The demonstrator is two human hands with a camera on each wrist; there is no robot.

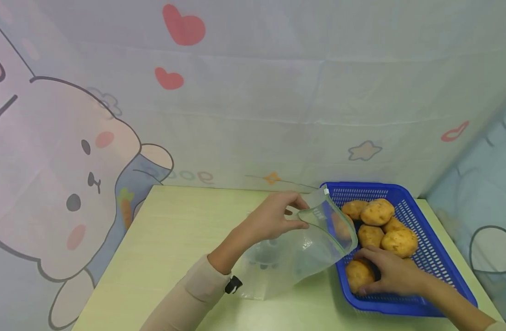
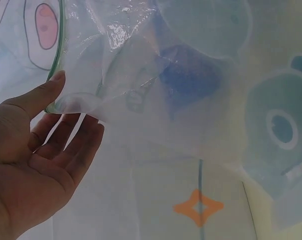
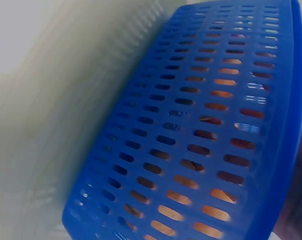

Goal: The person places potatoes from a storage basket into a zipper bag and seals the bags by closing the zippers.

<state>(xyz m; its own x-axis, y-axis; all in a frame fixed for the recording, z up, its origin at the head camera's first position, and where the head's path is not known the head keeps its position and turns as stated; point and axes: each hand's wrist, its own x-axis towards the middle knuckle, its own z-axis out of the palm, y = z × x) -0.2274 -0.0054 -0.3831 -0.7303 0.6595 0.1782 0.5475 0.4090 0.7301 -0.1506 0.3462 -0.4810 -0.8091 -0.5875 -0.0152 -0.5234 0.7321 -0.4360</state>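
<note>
- The left hand (image 1: pixel 273 216) is pinching the rim of a clear zip bag (image 1: pixel 294 253) between thumb and fingertips, holding its mouth open and tilted toward the blue basket (image 1: pixel 434 262); the bag's bottom is resting on the pale green table (image 1: pixel 174 239).
- In the left wrist view the thumb (image 2: pixel 43 92) is pressing on the bag's green-edged rim (image 2: pixel 58 60), with the fingers curling under the film.
- The right hand (image 1: pixel 391 276) is reaching into the near end of the basket, fingers curving over the nearest potato (image 1: pixel 358 274) (whether they are already gripping it, I cannot tell).
- More potatoes (image 1: pixel 377 212) are lying heaped in the basket behind it, just beside the bag's mouth.
- The right wrist view is showing only the basket's slotted wall (image 3: pixel 201 130), with orange showing through the slots.
- Judging from this, the step in hand is picking a potato up for bagging.
- The next move is calling for a firm hold round the potato, a lift over the basket wall and a straight drop into the open mouth, while the left hand is keeping the rim wide.
</note>
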